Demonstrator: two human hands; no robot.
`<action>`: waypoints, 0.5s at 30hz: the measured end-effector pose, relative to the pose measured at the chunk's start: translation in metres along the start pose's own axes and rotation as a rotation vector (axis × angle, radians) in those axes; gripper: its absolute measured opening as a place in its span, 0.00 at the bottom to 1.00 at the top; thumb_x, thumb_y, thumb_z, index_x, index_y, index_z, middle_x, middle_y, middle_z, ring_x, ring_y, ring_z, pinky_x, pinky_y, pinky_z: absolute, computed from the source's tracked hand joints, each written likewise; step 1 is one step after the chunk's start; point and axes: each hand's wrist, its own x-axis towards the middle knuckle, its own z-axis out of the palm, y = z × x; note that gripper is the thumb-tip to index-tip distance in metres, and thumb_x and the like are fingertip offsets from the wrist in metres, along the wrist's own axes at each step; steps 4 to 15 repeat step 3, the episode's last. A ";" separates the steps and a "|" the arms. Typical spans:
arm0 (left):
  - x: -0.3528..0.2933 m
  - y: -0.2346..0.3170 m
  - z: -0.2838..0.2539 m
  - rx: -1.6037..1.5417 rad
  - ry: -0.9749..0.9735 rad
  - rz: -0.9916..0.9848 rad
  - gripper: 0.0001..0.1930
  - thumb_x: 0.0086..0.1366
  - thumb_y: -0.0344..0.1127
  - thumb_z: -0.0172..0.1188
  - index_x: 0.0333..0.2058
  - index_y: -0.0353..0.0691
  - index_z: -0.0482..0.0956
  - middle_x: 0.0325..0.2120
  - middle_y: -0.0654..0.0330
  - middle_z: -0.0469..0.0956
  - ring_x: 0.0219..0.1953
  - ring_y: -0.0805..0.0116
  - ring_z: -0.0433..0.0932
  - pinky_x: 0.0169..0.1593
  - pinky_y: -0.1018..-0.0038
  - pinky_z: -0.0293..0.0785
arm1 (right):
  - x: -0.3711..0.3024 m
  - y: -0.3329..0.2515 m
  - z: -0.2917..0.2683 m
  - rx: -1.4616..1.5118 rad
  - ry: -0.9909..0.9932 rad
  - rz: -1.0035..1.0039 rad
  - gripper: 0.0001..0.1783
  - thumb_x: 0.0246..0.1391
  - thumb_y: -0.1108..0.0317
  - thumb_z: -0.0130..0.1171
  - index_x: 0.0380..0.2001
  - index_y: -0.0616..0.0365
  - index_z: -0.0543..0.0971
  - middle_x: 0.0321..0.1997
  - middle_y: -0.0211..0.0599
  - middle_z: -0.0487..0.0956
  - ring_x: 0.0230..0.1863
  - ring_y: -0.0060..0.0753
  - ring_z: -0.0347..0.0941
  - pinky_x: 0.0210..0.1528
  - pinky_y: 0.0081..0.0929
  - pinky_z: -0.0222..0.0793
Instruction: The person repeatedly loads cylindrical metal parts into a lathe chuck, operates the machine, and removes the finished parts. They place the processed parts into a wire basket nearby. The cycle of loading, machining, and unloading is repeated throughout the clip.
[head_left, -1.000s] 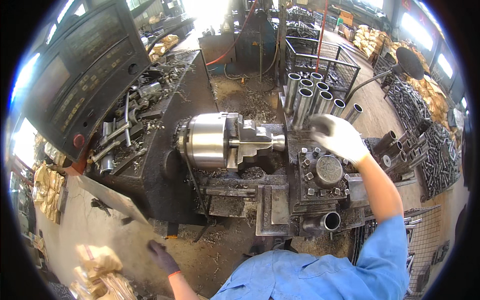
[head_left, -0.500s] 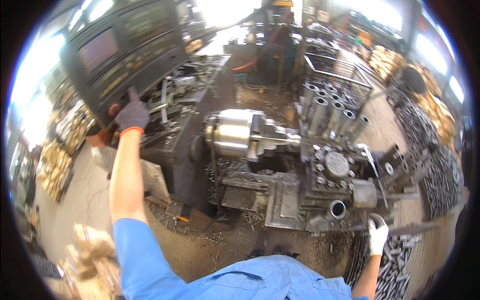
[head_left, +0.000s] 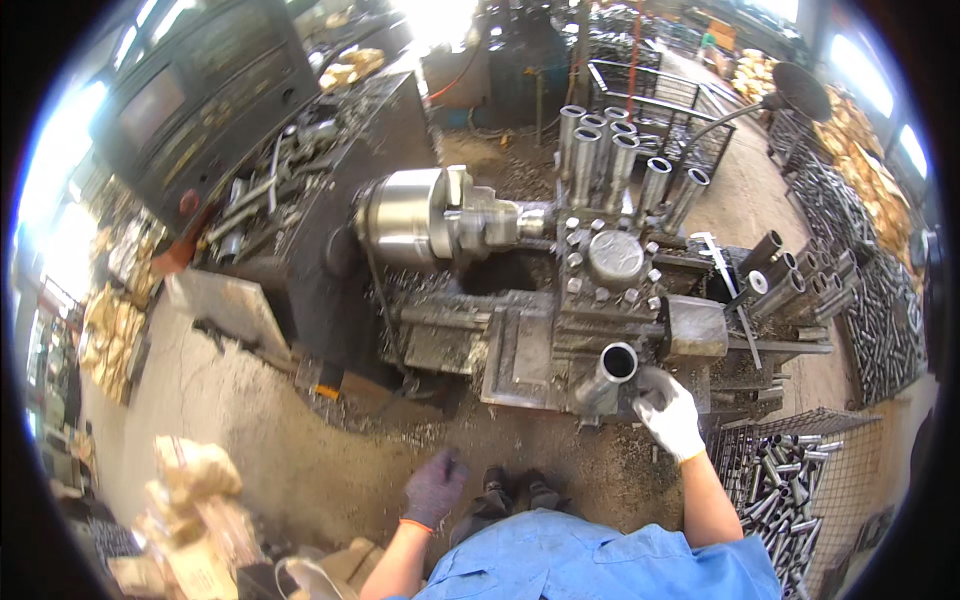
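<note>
My left hand (head_left: 436, 487), in a dark grey glove with an orange cuff, hangs low in front of my body. Its fingers are loosely curled together with nothing visible in them. My right hand (head_left: 672, 418) wears a white glove with greyed fingertips. It is beside a short metal tube (head_left: 607, 374) that stands at the front of the lathe carriage, thumb and fingers apart. Behind the tube sits the square tool post (head_left: 615, 258), ringed with bolts. To its left is the shiny lathe chuck (head_left: 407, 215), with a metal piece (head_left: 531, 222) at its jaws.
Several tall tubes (head_left: 621, 160) stand behind the tool post. A caliper (head_left: 722, 270) lies right of it, near more tubes (head_left: 785, 290). A wire basket (head_left: 790, 480) of metal pieces is at the lower right. The control panel (head_left: 165, 110) rises at left.
My left hand has come away from the control panel down to my front. My right hand has moved from the carriage's right end leftward to the short tube. The view has shifted.
</note>
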 end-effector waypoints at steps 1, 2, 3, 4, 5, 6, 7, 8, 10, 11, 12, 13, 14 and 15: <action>-0.024 -0.021 0.025 0.038 -0.177 -0.149 0.29 0.72 0.58 0.55 0.64 0.50 0.78 0.53 0.45 0.85 0.54 0.47 0.85 0.61 0.53 0.77 | 0.009 -0.010 0.003 0.011 -0.033 -0.075 0.34 0.53 0.60 0.73 0.63 0.54 0.77 0.50 0.47 0.87 0.47 0.48 0.86 0.51 0.39 0.81; -0.048 -0.043 0.045 -0.005 -0.171 -0.138 0.31 0.71 0.60 0.56 0.66 0.51 0.77 0.55 0.42 0.83 0.57 0.48 0.83 0.64 0.55 0.76 | 0.020 -0.023 0.006 0.040 -0.071 -0.156 0.39 0.52 0.60 0.74 0.67 0.53 0.74 0.52 0.48 0.86 0.49 0.48 0.86 0.53 0.41 0.81; -0.071 -0.065 0.063 -0.040 -0.187 -0.166 0.33 0.70 0.62 0.58 0.67 0.51 0.75 0.57 0.39 0.82 0.60 0.49 0.82 0.67 0.56 0.74 | 0.019 -0.041 0.012 0.030 -0.092 -0.209 0.39 0.52 0.60 0.74 0.67 0.53 0.74 0.52 0.48 0.86 0.49 0.48 0.86 0.53 0.41 0.81; -0.071 -0.065 0.063 -0.040 -0.187 -0.166 0.33 0.70 0.62 0.58 0.67 0.51 0.75 0.57 0.39 0.82 0.60 0.49 0.82 0.67 0.56 0.74 | 0.019 -0.041 0.012 0.030 -0.092 -0.209 0.39 0.52 0.60 0.74 0.67 0.53 0.74 0.52 0.48 0.86 0.49 0.48 0.86 0.53 0.41 0.81; -0.071 -0.065 0.063 -0.040 -0.187 -0.166 0.33 0.70 0.62 0.58 0.67 0.51 0.75 0.57 0.39 0.82 0.60 0.49 0.82 0.67 0.56 0.74 | 0.019 -0.041 0.012 0.030 -0.092 -0.209 0.39 0.52 0.60 0.74 0.67 0.53 0.74 0.52 0.48 0.86 0.49 0.48 0.86 0.53 0.41 0.81; -0.071 -0.065 0.063 -0.040 -0.187 -0.166 0.33 0.70 0.62 0.58 0.67 0.51 0.75 0.57 0.39 0.82 0.60 0.49 0.82 0.67 0.56 0.74 | 0.019 -0.041 0.012 0.030 -0.092 -0.209 0.39 0.52 0.60 0.74 0.67 0.53 0.74 0.52 0.48 0.86 0.49 0.48 0.86 0.53 0.41 0.81; -0.071 -0.065 0.063 -0.040 -0.187 -0.166 0.33 0.70 0.62 0.58 0.67 0.51 0.75 0.57 0.39 0.82 0.60 0.49 0.82 0.67 0.56 0.74 | 0.019 -0.041 0.012 0.030 -0.092 -0.209 0.39 0.52 0.60 0.74 0.67 0.53 0.74 0.52 0.48 0.86 0.49 0.48 0.86 0.53 0.41 0.81; -0.071 -0.065 0.063 -0.040 -0.187 -0.166 0.33 0.70 0.62 0.58 0.67 0.51 0.75 0.57 0.39 0.82 0.60 0.49 0.82 0.67 0.56 0.74 | 0.019 -0.041 0.012 0.030 -0.092 -0.209 0.39 0.52 0.60 0.74 0.67 0.53 0.74 0.52 0.48 0.86 0.49 0.48 0.86 0.53 0.41 0.81; -0.071 -0.065 0.063 -0.040 -0.187 -0.166 0.33 0.70 0.62 0.58 0.67 0.51 0.75 0.57 0.39 0.82 0.60 0.49 0.82 0.67 0.56 0.74 | 0.019 -0.041 0.012 0.030 -0.092 -0.209 0.39 0.52 0.60 0.74 0.67 0.53 0.74 0.52 0.48 0.86 0.49 0.48 0.86 0.53 0.41 0.81; -0.071 -0.065 0.063 -0.040 -0.187 -0.166 0.33 0.70 0.62 0.58 0.67 0.51 0.75 0.57 0.39 0.82 0.60 0.49 0.82 0.67 0.56 0.74 | 0.019 -0.041 0.012 0.030 -0.092 -0.209 0.39 0.52 0.60 0.74 0.67 0.53 0.74 0.52 0.48 0.86 0.49 0.48 0.86 0.53 0.41 0.81; -0.071 -0.065 0.063 -0.040 -0.187 -0.166 0.33 0.70 0.62 0.58 0.67 0.51 0.75 0.57 0.39 0.82 0.60 0.49 0.82 0.67 0.56 0.74 | 0.019 -0.041 0.012 0.030 -0.092 -0.209 0.39 0.52 0.60 0.74 0.67 0.53 0.74 0.52 0.48 0.86 0.49 0.48 0.86 0.53 0.41 0.81; -0.071 -0.065 0.063 -0.040 -0.187 -0.166 0.33 0.70 0.62 0.58 0.67 0.51 0.75 0.57 0.39 0.82 0.60 0.49 0.82 0.67 0.56 0.74 | 0.019 -0.041 0.012 0.030 -0.092 -0.209 0.39 0.52 0.60 0.74 0.67 0.53 0.74 0.52 0.48 0.86 0.49 0.48 0.86 0.53 0.41 0.81; -0.071 -0.065 0.063 -0.040 -0.187 -0.166 0.33 0.70 0.62 0.58 0.67 0.51 0.75 0.57 0.39 0.82 0.60 0.49 0.82 0.67 0.56 0.74 | 0.019 -0.041 0.012 0.030 -0.092 -0.209 0.39 0.52 0.60 0.74 0.67 0.53 0.74 0.52 0.48 0.86 0.49 0.48 0.86 0.53 0.41 0.81; -0.071 -0.065 0.063 -0.040 -0.187 -0.166 0.33 0.70 0.62 0.58 0.67 0.51 0.75 0.57 0.39 0.82 0.60 0.49 0.82 0.67 0.56 0.74 | 0.019 -0.041 0.012 0.030 -0.092 -0.209 0.39 0.52 0.60 0.74 0.67 0.53 0.74 0.52 0.48 0.86 0.49 0.48 0.86 0.53 0.41 0.81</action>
